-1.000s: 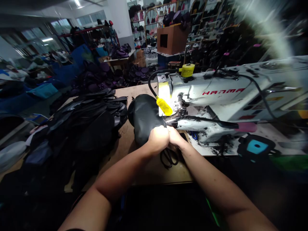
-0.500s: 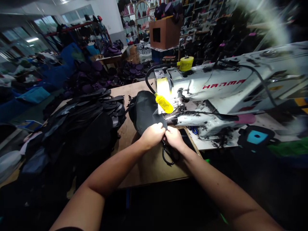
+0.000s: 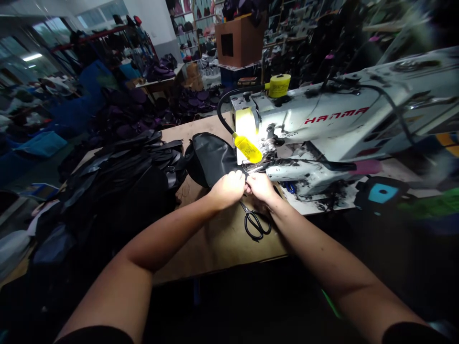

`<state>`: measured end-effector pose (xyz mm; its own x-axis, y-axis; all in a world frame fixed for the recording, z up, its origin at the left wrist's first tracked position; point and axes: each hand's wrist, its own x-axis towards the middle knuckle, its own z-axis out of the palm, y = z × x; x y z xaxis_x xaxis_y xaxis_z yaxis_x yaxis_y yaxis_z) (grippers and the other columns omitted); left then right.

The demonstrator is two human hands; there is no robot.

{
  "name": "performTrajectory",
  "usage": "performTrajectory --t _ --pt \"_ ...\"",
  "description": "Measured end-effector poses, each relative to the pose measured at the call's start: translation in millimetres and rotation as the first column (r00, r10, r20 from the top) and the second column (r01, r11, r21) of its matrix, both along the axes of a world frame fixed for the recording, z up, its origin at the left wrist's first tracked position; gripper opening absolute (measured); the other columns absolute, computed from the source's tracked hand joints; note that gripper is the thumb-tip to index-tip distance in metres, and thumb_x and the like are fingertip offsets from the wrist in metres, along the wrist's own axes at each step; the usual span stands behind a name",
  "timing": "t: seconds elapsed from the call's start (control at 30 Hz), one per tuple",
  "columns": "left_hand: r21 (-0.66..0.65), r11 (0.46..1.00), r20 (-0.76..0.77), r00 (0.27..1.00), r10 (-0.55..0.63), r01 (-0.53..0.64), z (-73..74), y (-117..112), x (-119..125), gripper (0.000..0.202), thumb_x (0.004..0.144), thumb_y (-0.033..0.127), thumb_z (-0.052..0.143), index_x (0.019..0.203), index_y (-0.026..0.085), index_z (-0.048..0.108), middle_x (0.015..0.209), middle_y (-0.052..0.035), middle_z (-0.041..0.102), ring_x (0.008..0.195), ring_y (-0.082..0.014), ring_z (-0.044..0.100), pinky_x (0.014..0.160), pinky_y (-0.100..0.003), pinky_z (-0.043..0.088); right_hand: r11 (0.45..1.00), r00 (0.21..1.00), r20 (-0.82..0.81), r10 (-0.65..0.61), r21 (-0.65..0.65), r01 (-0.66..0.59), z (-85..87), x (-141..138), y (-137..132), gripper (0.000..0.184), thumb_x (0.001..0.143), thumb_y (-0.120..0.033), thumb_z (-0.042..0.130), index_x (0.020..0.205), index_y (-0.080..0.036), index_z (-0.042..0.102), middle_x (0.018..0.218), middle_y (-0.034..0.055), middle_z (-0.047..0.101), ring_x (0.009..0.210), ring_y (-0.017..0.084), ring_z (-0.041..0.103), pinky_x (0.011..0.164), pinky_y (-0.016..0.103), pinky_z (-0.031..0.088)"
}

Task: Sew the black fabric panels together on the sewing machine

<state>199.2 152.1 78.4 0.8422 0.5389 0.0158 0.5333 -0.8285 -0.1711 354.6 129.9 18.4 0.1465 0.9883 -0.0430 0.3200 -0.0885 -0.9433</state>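
Observation:
Both hands meet at the near right edge of a black fabric piece [image 3: 211,160], shaped like a bag part, beside the head of a white sewing machine [image 3: 301,119]. My left hand [image 3: 229,188] is closed with its fingers curled on that edge. Pressed close to it, my right hand [image 3: 260,187] also pinches the edge. A yellow lamp [image 3: 248,148] on a bendy black neck lights the needle area, which it partly hides. Just below my hands lies a pair of scissors [image 3: 255,222] with black handles, its blade tips hidden under them.
A large heap of black fabric pieces [image 3: 136,181] covers the left of the wooden table [image 3: 215,248]. The machine's narrow arm [image 3: 301,177] reaches in from the right. Behind stand a brown box [image 3: 238,43] and piles of purple-black bags [image 3: 143,102].
My hands have shifted slightly up, toward the machine, and the black fabric piece has turned and moved a little left. More of the scissors shows now. The view has tilted slightly.

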Motion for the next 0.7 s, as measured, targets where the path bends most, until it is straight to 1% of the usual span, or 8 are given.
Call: performTrajectory --t 0.07,0.17,0.3,0.37,0.5,0.6,0.7 --pt "0.052 0.995 -0.071 0.994 -0.079 0.083 1.8 -4.7 -12.3 0.033 0.104 0.025 0.04 0.113 0.005 0.064 0.108 -0.0159 0.06 0.098 -0.0273 0.056 0.075 -0.035 0.043 0.999 0.997 -0.066 0.031 -0.008 -0.032 -2.1 1.4 -2.0 0.027 0.089 -0.027 0.05 0.064 -0.02 0.058 0.065 0.0079 0.067 0.056 0.019 0.06 0.058 0.031 0.05" --pt "0.031 0.985 -0.169 0.972 -0.165 0.172 6.4 -4.5 -27.4 0.035 0.103 0.014 0.032 0.106 0.007 0.066 0.106 -0.016 0.061 0.094 -0.0257 0.056 0.071 -0.035 0.039 0.997 0.984 -0.158 0.076 0.023 -0.074 -5.0 3.6 -6.4 0.018 0.086 -0.025 0.052 0.072 -0.019 0.063 0.071 0.0069 0.069 0.06 0.017 0.06 0.06 0.029 0.051" --pt "-0.01 0.973 -0.185 0.956 -0.227 0.229 12.8 6.1 -33.6 0.036 0.101 0.011 0.031 0.104 0.008 0.067 0.105 -0.0162 0.063 0.091 -0.0243 0.059 0.069 -0.035 0.039 0.992 0.977 -0.188 0.103 0.085 -0.088 -12.0 4.9 -9.6 0.015 0.084 -0.027 0.053 0.08 -0.018 0.065 0.077 0.005 0.07 0.063 0.015 0.059 0.064 0.027 0.052" --pt "-0.023 0.972 -0.198 0.952 -0.234 0.234 15.5 10.4 -32.3 0.034 0.1 0.01 0.034 0.103 0.009 0.067 0.105 -0.0157 0.065 0.09 -0.0238 0.061 0.068 -0.034 0.04 0.993 0.979 -0.184 0.092 0.095 -0.075 -16.3 4.4 -9.5 0.015 0.084 -0.027 0.053 0.081 -0.019 0.065 0.078 0.0044 0.071 0.064 0.014 0.059 0.064 0.026 0.051" --pt "-0.019 0.982 -0.235 0.954 -0.187 0.188 20.6 13.8 -28.1 0.032 0.099 0.01 0.037 0.109 0.008 0.067 0.103 -0.0143 0.069 0.086 -0.0231 0.065 0.067 -0.033 0.043 0.995 0.99 -0.138 0.042 0.097 -0.029 -22.0 2.5 -8.3 0.013 0.083 -0.025 0.053 0.078 -0.018 0.063 0.076 0.0033 0.07 0.061 0.013 0.059 0.06 0.024 0.049" --pt "-0.026 0.985 -0.214 0.962 -0.171 0.169 24.3 15.1 -26.6 0.03 0.098 0.011 0.04 0.11 0.009 0.067 0.097 -0.0126 0.07 0.083 -0.0222 0.068 0.068 -0.031 0.045 0.996 0.993 -0.116 0.021 0.089 -0.011 -22.4 2.3 -7.6 0.013 0.082 -0.023 0.053 0.075 -0.018 0.062 0.071 0.0026 0.068 0.058 0.012 0.058 0.059 0.023 0.048" --pt "-0.044 0.987 -0.174 0.972 -0.158 0.152 26.8 15.5 -26.0 0.029 0.098 0.012 0.042 0.107 0.01 0.069 0.091 -0.0116 0.071 0.081 -0.022 0.069 0.07 -0.03 0.047 1.0 0.994 -0.11 0.001 0.03 0.002 -19.1 1.8 -5.8 0.012 0.081 -0.023 0.056 0.072 -0.018 0.062 0.067 0.0017 0.067 0.057 0.012 0.057 0.058 0.022 0.048"
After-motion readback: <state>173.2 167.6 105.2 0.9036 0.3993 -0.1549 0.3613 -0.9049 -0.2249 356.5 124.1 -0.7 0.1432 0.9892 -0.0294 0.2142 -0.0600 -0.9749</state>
